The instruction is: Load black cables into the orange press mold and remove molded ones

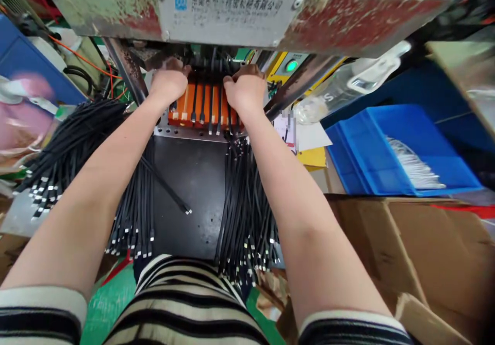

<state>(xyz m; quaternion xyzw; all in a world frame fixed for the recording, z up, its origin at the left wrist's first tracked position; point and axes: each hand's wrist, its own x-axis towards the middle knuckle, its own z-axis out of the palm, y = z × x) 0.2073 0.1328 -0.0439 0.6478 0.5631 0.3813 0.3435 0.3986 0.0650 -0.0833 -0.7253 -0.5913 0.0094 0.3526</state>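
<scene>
Under the press head, an orange slotted fixture holds several black cables side by side, their metal-tipped ends toward me. My left hand is at the fixture's left end, fingers curled in; what they grip, if anything, is hidden. At the right end is my right hand, also closed, its thumb bent toward the cables. Its fingertips are out of sight. One pair of loose cable ends lies on the dark plate in front of the fixture.
Cable bundles hang at left and right of the plate. Steel posts flank the fixture beneath the press head. A green-lit button, a clear bottle, blue bins and cardboard boxes stand at right.
</scene>
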